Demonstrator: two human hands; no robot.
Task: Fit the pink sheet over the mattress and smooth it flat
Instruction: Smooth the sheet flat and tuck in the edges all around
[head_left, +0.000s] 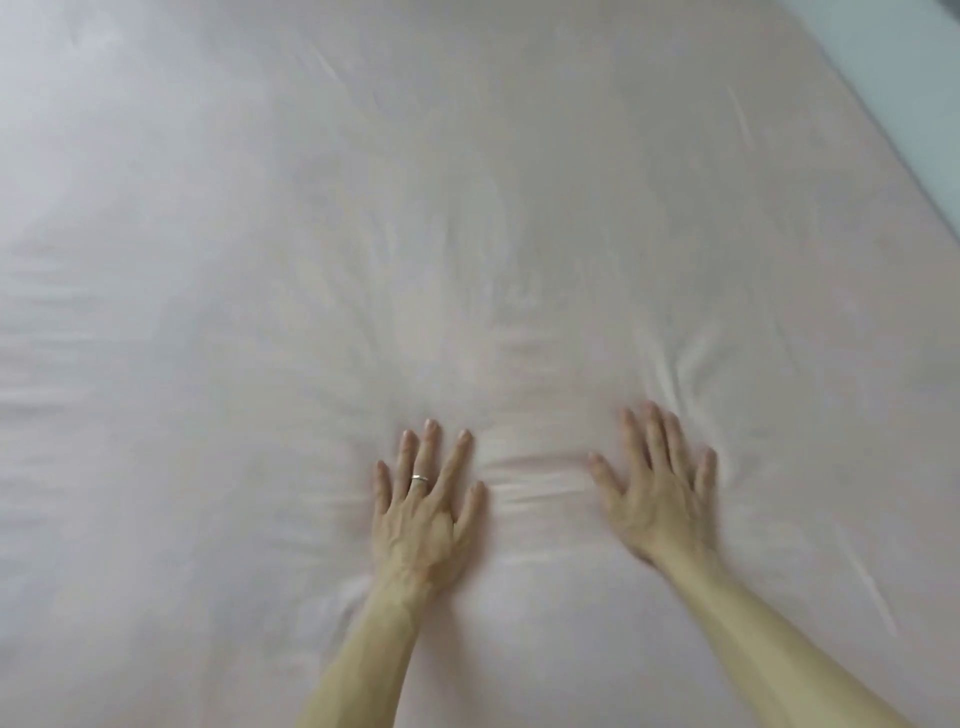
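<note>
Both grips wide: left hand (421, 512) and blurred right hand (658, 501) press flat on the pink sheet (467, 208)

The sheet (467, 208) hides the mattress wholly and runs past the left, top and bottom edges. The right hand (660, 493) is blurred, its fingertips soft. Both forearms (358, 660) are cut off at the bottom edge. A grey-blue strip (893, 78) at top right is too blurred to name.
</note>
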